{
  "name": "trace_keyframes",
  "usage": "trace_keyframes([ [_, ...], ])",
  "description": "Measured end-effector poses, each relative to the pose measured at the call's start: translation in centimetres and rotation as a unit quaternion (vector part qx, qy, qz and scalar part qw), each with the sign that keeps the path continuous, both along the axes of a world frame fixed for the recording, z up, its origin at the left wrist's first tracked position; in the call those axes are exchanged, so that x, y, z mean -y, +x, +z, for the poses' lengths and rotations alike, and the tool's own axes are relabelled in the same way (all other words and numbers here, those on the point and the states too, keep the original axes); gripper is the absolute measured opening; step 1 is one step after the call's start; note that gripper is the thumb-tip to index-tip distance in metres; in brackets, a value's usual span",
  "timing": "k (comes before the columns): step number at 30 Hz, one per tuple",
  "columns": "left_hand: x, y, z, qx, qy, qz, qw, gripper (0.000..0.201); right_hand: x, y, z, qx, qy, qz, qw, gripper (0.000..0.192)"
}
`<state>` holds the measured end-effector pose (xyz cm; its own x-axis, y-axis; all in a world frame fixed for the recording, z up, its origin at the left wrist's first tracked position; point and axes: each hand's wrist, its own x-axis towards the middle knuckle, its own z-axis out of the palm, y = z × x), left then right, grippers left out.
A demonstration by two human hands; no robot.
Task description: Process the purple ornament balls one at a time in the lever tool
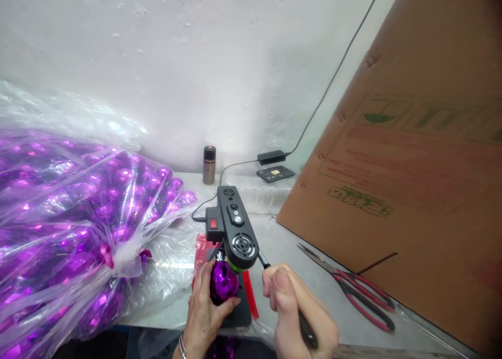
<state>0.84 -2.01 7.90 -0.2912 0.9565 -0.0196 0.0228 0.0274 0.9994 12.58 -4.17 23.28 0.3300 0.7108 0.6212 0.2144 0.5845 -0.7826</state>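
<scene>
Over tabletop (pixel 274 241), left hand (pixel 204 308) grips purple ball (pixel 225 282).

A clear plastic bag of shiny purple balls (pixel 127 257) blocks the left; bare pale bench (pixel 284 249) lies between the long black machine (pixel 234 215) and red-and-black-handled metal scissors (pixel 345 279), with tall brown cardboard (pixel 392 160) walling the right.

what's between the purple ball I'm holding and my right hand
The head view shows a red strip and a black base between that purple ball and your right hand.
</scene>
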Motion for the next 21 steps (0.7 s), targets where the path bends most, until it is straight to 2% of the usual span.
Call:
trace_keyframes([
  [6, 0.1, 0.1, -0.1, 0.005, 0.008, 0.003, 1.000, 0.079, 0.0, 0.3, -0.1, 0.006, -0.004, 0.007, 1.000, 0.042],
  [12, 0.4, -1.6, -0.9, 0.014, -0.031, -0.007, 0.999, 0.086, -0.1, 0.5, -0.3, 0.014, 0.005, 0.009, 1.000, 0.042],
  [17, 0.5, -3.4, -1.7, 0.152, -0.070, -0.049, 0.985, 0.103, -0.5, 1.5, -0.8, 0.055, 0.036, 0.033, 0.997, 0.040],
  [21, 0.8, -3.7, -2.2, 0.181, -0.061, -0.061, 0.980, 0.106, -0.5, 1.6, -0.9, 0.061, 0.045, 0.042, 0.996, 0.038],
])
